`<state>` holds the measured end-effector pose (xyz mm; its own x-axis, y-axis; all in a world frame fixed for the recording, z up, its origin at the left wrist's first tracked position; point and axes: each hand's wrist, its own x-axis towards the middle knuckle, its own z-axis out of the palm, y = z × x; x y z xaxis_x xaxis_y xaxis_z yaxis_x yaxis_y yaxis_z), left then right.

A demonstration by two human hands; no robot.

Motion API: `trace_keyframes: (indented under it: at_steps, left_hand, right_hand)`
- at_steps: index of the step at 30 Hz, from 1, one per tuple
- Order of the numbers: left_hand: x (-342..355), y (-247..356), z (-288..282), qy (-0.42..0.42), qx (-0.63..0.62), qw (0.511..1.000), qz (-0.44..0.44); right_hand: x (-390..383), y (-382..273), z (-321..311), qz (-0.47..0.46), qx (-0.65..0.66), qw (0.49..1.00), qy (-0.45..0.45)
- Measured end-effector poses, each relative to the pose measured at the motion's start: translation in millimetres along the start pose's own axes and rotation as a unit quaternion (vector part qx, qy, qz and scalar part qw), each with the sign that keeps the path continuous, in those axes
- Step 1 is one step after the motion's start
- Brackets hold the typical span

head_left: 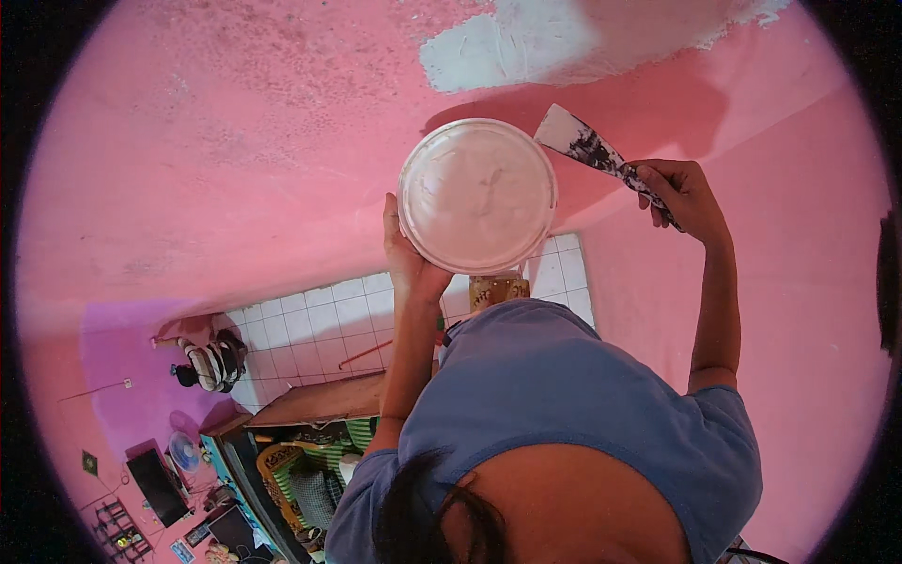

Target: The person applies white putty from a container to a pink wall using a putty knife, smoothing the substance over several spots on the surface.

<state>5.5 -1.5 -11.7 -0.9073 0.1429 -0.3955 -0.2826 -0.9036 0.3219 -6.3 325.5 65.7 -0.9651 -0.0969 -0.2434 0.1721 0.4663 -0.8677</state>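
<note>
My left hand (416,268) supports a round white tub (406,218) from below and from its left side, with the thumb up along the wall of the tub. Smooth white putty (477,193) fills it near the rim. In my right hand (691,202) is a putty knife (601,155), gripped by its dark, smeared handle. Its wide blade points up and left, and the tip is close to the tub's right rim. Ahead, a patch of white putty (507,47) covers part of the pink wall (310,122), whose surface is rough and pitted to the left.
Below me is a white tiled floor (319,315), with a small brown stool-like thing (498,291) near my feet. At far left another person (214,365) reaches toward a purple wall section (122,348). Wooden furniture (319,399), a chair (280,470) and a fan (184,451) stand lower left.
</note>
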Motion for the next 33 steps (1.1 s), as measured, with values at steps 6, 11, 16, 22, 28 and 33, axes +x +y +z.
trace_keyframes:
  at_steps: [6, 11, 16, 22, 28, 33]
  left_hand:
    - [0, -1, -3, -0.021, -0.005, 1.000, 0.013]
    - [-1, -2, -1, -0.007, -0.005, 1.000, 0.015]
    - [0, -3, -2, 0.000, -0.026, 1.000, 0.008]
    - [2, -3, -4, -0.012, -0.025, 0.999, 0.020]
    - [5, -4, -8, 0.004, 0.018, 0.999, 0.034]
    - [4, -4, -11, -0.044, -0.038, 0.998, 0.005]
  right_hand:
    - [0, 7, -2, 0.010, -0.014, 1.000, -0.004]
    - [-2, 8, -3, 0.018, -0.005, 1.000, -0.011]
    - [-3, 12, -4, 0.015, 0.003, 1.000, -0.013]
    - [-4, 14, -6, 0.026, -0.020, 0.999, -0.013]
    - [-7, 17, -9, 0.023, -0.029, 0.999, -0.004]
    - [-11, 16, -9, 0.009, -0.021, 1.000, -0.001]
